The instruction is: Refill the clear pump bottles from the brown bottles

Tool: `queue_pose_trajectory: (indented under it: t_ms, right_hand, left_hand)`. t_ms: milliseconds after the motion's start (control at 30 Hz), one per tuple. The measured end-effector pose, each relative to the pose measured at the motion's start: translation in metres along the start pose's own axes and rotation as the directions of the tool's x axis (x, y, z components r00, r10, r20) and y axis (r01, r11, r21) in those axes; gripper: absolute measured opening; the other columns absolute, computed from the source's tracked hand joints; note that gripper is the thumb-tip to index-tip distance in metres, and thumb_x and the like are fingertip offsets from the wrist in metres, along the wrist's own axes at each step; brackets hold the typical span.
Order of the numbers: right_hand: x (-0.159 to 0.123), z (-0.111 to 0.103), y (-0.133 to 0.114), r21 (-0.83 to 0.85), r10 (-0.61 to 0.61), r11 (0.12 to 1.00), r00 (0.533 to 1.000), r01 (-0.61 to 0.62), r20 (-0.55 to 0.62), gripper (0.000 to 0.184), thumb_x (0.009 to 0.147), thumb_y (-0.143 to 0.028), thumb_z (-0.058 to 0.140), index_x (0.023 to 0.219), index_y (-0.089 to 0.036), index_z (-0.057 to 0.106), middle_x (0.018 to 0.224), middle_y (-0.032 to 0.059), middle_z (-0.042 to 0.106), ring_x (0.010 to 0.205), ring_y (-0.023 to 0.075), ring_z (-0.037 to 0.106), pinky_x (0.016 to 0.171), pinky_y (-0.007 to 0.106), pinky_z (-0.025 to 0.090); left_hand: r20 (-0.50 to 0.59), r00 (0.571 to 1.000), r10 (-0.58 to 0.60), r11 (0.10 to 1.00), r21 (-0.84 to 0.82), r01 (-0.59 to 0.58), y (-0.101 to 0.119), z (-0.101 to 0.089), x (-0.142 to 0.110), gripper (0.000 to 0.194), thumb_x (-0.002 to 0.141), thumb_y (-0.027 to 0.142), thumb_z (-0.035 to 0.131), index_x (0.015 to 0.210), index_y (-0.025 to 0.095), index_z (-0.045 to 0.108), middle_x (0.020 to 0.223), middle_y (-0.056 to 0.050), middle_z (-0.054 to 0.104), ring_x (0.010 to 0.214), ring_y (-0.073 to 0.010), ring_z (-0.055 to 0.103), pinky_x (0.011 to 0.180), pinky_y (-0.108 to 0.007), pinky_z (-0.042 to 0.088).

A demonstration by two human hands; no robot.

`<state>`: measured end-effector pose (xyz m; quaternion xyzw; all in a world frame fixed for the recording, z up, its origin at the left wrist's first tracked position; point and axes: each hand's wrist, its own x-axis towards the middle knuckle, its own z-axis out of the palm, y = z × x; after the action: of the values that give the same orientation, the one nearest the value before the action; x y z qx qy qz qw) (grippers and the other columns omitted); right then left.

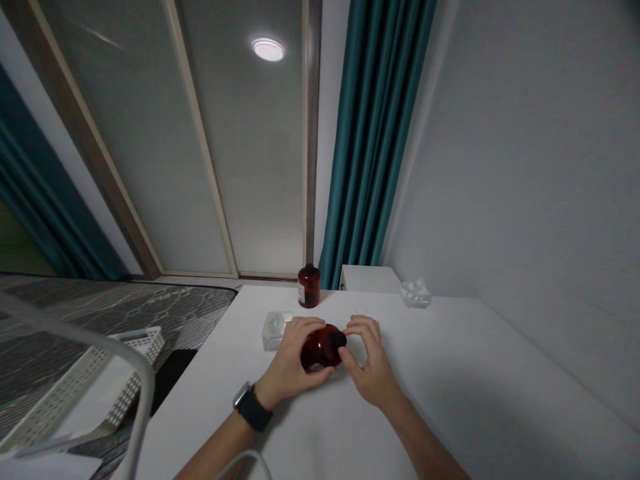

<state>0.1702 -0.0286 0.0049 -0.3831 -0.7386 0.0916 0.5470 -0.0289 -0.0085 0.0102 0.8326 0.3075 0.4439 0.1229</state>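
Observation:
A dark red-brown bottle (316, 351) lies tilted over the white table, its black cap (339, 339) pointing right. My left hand (293, 357) is wrapped round the bottle's body, with the thumb below and the fingers above. At the cap, the thumb and index finger of my right hand (369, 360) close from either side in a pinch. Just left of my left hand stands a clear, square glass container (274, 331), partly covered by that hand. Farther back, a second red-brown bottle (309, 288) with a black top and a pale label stands upright.
Crumpled clear plastic (415, 293) lies at the white table's (450, 347) back right, near a white cabinet (370, 277). A white perforated basket (85, 387) sits low on the left. A pale curved tube (143, 393) crosses the left foreground. The wall bounds the right side.

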Motion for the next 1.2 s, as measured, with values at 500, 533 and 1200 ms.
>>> queue_pose_trajectory:
  t_ms: [500,533,1200]
  right_hand:
    - [0.000,-0.003,-0.002,0.006,0.017,1.000,0.997,-0.018,0.073,0.027,0.092,-0.023,0.052,0.118,-0.024,0.058,0.118,0.0109,0.053,0.117,0.0281,0.050,0.102,0.049,0.044]
    - [0.001,-0.005,-0.002,0.002,0.016,1.000,0.995,-0.016,0.099,0.030,0.093,-0.022,0.050,0.122,-0.025,0.058,0.120,0.0109,0.052,0.118,0.0278,0.049,0.103,0.049,0.043]
    - [-0.004,0.002,0.002,0.044,0.115,0.992,0.985,-0.121,0.125,0.024,0.097,-0.028,0.048,0.119,-0.028,0.059,0.119,0.0090,0.049,0.126,0.0263,0.047,0.107,0.046,0.042]
  left_hand:
    - [0.034,0.999,-0.029,1.000,-0.007,0.030,0.003,-0.004,0.004,0.059,0.074,0.032,0.076,0.127,0.025,0.052,0.122,-0.010,0.064,0.112,-0.0313,0.058,0.099,-0.048,0.043]
    - [0.037,0.999,-0.035,0.999,-0.015,0.035,0.003,-0.005,0.004,0.059,0.074,0.031,0.076,0.128,0.025,0.052,0.122,-0.010,0.064,0.112,-0.0312,0.058,0.099,-0.048,0.043]
    - [0.119,0.989,-0.089,0.985,-0.136,0.105,0.002,-0.011,0.006,0.062,0.078,0.037,0.079,0.132,0.026,0.052,0.126,-0.009,0.062,0.115,-0.0288,0.056,0.100,-0.046,0.044]
